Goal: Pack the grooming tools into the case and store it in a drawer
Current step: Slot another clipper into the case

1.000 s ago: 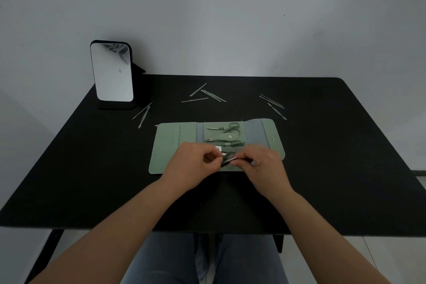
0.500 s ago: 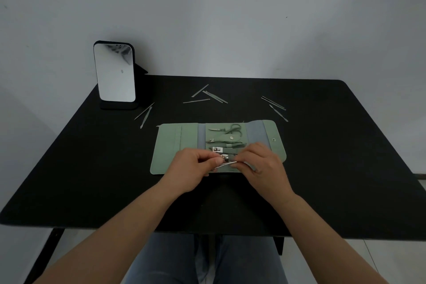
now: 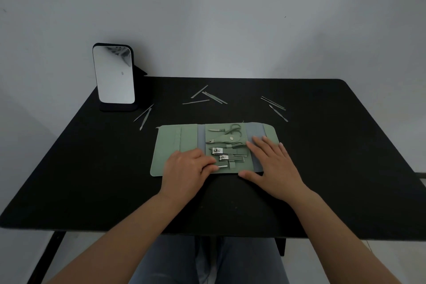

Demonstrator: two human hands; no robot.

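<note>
Now your left hand [image 3: 186,168] lies on the open green case [image 3: 170,145], fingers loosely bent, tips at a slim metal tool [image 3: 222,166] in the lowest loop; whether they pinch it, you cannot tell. Your right hand [image 3: 272,163] lies flat, fingers straight, on the case's right flap, thumb out on the black table [image 3: 345,145]. Case sits mid-table, unfolded. Strapped inside: scissors [image 3: 234,129], nippers [image 3: 221,139], two nail clippers [image 3: 217,150]. Loose tools lie beyond: a pair [image 3: 145,115] near the standing mirror [image 3: 114,74], a cluster [image 3: 207,97] behind the case, three [image 3: 274,105] far right.
</note>
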